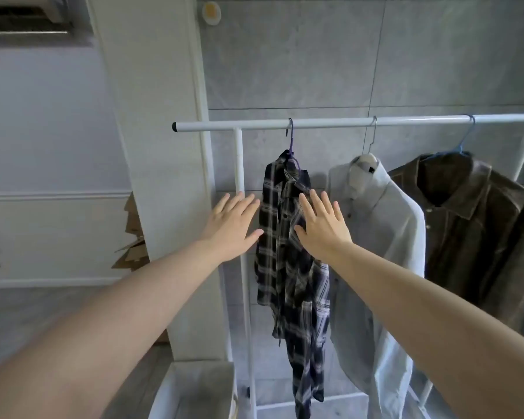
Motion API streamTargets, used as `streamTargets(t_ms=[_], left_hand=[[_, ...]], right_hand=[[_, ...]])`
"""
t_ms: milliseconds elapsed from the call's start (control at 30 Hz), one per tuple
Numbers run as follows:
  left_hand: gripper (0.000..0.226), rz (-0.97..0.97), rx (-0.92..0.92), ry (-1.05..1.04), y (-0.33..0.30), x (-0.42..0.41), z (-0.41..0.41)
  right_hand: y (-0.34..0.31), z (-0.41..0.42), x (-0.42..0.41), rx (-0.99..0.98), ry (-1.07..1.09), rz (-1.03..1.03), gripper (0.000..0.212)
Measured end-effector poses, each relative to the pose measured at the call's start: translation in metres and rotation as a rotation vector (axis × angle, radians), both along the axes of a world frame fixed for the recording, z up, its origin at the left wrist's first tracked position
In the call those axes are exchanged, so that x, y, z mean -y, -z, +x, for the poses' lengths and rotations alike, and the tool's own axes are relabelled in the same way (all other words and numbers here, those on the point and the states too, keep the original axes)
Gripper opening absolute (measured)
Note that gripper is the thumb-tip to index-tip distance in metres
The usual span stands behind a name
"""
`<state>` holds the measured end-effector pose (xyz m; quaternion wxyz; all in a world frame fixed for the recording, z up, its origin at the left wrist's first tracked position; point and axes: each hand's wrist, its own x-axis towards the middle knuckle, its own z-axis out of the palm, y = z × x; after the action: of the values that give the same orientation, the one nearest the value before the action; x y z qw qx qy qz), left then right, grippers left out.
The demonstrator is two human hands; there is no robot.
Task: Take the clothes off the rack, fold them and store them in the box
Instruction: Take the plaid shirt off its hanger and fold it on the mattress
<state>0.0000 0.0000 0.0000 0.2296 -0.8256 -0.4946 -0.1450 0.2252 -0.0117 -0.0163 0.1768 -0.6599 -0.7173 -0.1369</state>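
Three garments hang on the rack (357,123), and the plaid shirt (288,267) is the one nearest the rack's left post. Both hands are up at that shirt with fingers straight and spread, holding nothing. The left hand (233,228) sits just left of the shirt, in front of the post, its thumb at the cloth's edge. The right hand (322,226) lies over the shirt's right side, below the collar; whether the palm presses the fabric or only hovers in front of it I cannot tell.

The shirt hangs bunched and lopsided on a purple hanger (291,143), which is hooked over the rail. To the right of the shirt are a white shirt (372,252) and, further right, a brown jacket (478,231), each on its own hanger. The box (194,388) stands on the floor below and left of the shirt, beside the post's foot.

The risks, as I judge them: because the shirt sits crooked on the hanger, pulling on the cloth alone could slide it off one side and drop it to the floor. A downward tug could also catch the hook on the rail and tip the light rack. The right hand is close to the white shirt and might drag it along too.
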Motion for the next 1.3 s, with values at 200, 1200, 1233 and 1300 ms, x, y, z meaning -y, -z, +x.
streamTargets(t_ms=[200, 1200, 1233, 1300], left_hand=[[0.071, -0.009, -0.036, 0.035, 0.005, -0.038, 0.011], [0.061, 0.011, 0.252, 0.335, 0.003, -0.131, 0.014], [0.062, -0.007, 0.281, 0.321, 0.0, -0.125, 0.015], [0.061, -0.009, 0.342, 0.3, -0.006, -0.111, 0.019]], right_hand=[[0.0, 0.002, -0.02, -0.053, 0.009, 0.028, 0.071], [-0.056, -0.015, -0.063, -0.73, 0.317, 0.291, 0.031], [-0.057, -0.014, -0.057, -0.72, 0.321, 0.284, 0.031], [-0.057, -0.008, -0.044, -0.7, 0.314, 0.26, 0.031]])
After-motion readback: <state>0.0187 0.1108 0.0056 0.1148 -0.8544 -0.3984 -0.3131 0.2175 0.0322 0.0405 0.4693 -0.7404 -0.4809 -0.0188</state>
